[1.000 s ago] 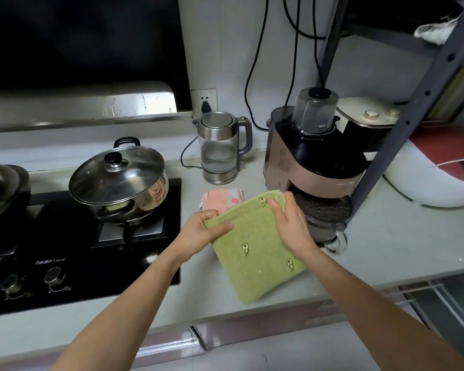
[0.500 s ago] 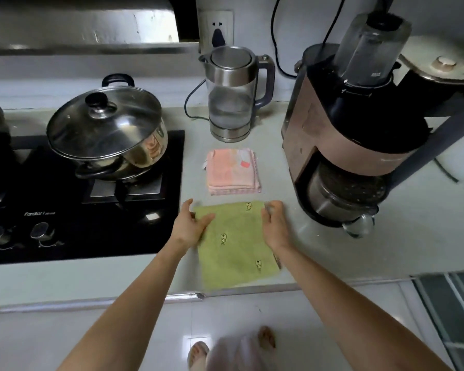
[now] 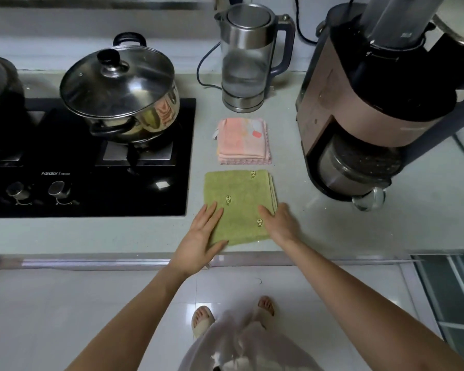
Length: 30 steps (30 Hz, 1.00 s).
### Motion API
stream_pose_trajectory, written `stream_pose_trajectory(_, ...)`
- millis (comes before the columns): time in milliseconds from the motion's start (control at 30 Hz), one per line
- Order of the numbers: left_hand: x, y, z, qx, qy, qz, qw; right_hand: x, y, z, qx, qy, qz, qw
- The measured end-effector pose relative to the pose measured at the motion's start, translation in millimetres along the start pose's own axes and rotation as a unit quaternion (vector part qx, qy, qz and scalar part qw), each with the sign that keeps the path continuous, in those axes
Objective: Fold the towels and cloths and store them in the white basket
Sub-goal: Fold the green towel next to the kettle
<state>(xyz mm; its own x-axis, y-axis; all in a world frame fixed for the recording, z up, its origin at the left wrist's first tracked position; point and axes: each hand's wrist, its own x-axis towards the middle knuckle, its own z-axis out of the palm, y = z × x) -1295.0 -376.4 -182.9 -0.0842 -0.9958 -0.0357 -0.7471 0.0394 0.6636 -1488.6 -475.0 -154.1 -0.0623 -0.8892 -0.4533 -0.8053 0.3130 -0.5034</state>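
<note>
Green towel (image 3: 239, 204) lay folded flat on the tabletop (image 3: 359, 231), near the front edge, just in front of the folded pink cloth (image 3: 243, 141). We had both hands on its near half: left hand (image 3: 200, 236) flat on the near-left corner, right hand (image 3: 280, 223) flat at the near-right edge. Neither grip was closed, fingers straight, pressing only. Towel ran directly away from both hands, slightly longer front-to-back, stacked fold edges on the right side. So the right hand sat nearer the loose layers. White basket wasn't in view; we judged 2 pieces folded, 0 stored.
</note>
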Motion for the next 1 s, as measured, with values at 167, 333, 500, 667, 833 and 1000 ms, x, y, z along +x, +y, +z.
stream_pose_trajectory(167, 2, 8, 7, 0.071, 0.008, 0.019, 0.997, -3, 0, 5, 0.026, 0.002, -0.016, 1.0)
stream_pose_trajectory(333, 5, 10, 19, 0.082, 0.056, 0.004, 0.995, -1, 0, 8, 0.037, 0.026, -0.003, 0.999)
stream_pose_trajectory(500, 10, 14, 7, 0.154, 0.008, 0.08, 0.985, 8, 3, -2, 0.017, 0.018, -0.041, 0.999)
stream_pose_trajectory(667, 14, 15, 9, 0.294, -0.145, 0.097, 0.94, 5, 14, 6, -0.039, 0.054, -0.1, 0.993)
stream_pose_trajectory(833, 11, 28, 7, 0.32, -0.193, 0.094, 0.923, -2, 24, 11, -0.124, 0.084, -0.169, 0.974)
stream_pose_trajectory(1000, 20, 26, -33, 0.169, -0.164, 0.089, 0.968, 0, 23, -1, -0.157, 0.137, -0.192, 0.959)
